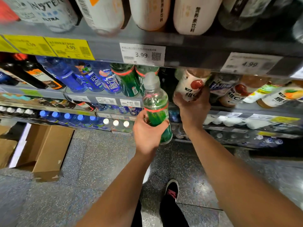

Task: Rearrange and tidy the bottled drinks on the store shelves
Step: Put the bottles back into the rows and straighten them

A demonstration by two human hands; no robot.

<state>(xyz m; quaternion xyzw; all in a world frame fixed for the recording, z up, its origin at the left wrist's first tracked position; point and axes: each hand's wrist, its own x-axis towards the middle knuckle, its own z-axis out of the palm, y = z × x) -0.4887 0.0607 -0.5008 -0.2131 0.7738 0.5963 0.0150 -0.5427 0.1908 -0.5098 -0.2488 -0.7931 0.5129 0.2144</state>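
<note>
Green-label bottle (156, 108), clear top, pale cap, red band: being held upright in front of mid shelf (105, 95), clear of it, by left hand (148, 133) wrapping lower body, thumb across label. Matching green bottles (129, 79) standing on that shelf just behind and to left, under 3.99 tag (142, 54).

White-label bottle w/ red fruit print (191, 86): sitting tilted at shelf front, being gripped round its base by right hand (194, 105), fingers curling up the side. Similar white-label btls (236, 94) lying/leaning to right, orange-print one (282, 97) beyond. Dark gap between green row and white btl, just behind the held one.

Step in hand, as judged: making room w/ right, then seating green btl in gap beside its own kind. Doing it well: shifting white btl rightward and standing it straight first; keeping green btl vertical, base leading in under the upper shelf edge, label facing out; lining front w/ neighbours. Risk: cap clipping upper shelf lip, or tilted white btl toppling its neighbours.

Further out: blue btls (96, 79) left of green row; dark btls (37, 76) far left; white cans/btls (150, 12) on top shelf; yellow 4.99 tags (69, 48); blue-capped (67, 116) and white-capped rows on lower shelves. Open cardboard box (47, 145) on speckled floor (91, 161), left. Black shoe (172, 189) showing below.
</note>
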